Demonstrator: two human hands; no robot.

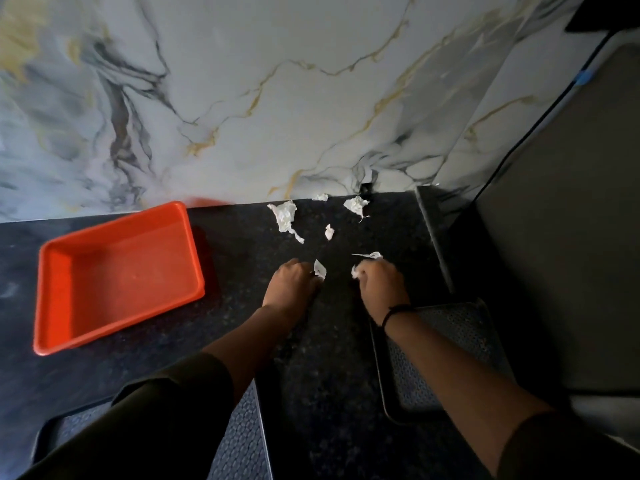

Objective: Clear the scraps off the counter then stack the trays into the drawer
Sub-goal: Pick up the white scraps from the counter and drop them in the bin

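— What are the hands doing from where you stand?

— Both are curled down on the dark counter, near its right edge. The left hand is bunched into a loose fist with a white paper scrap pinched at its fingertips. The right hand is curled the same way, closed on a crumpled scrap, with another strip just past its knuckles.

— And the rest of the scraps?

— Four more lie loose toward the back edge by the marble wall: a long torn piece, a small bit, a crumpled one and a tiny one touching the wall.

— The trays?

— A red tray sits empty toward the left. A dark textured tray lies under the right forearm, partly hidden. Another dark tray at the front edge is mostly covered by the left sleeve and cut off by the frame. It's dim, so I can't make out their pattern properly.
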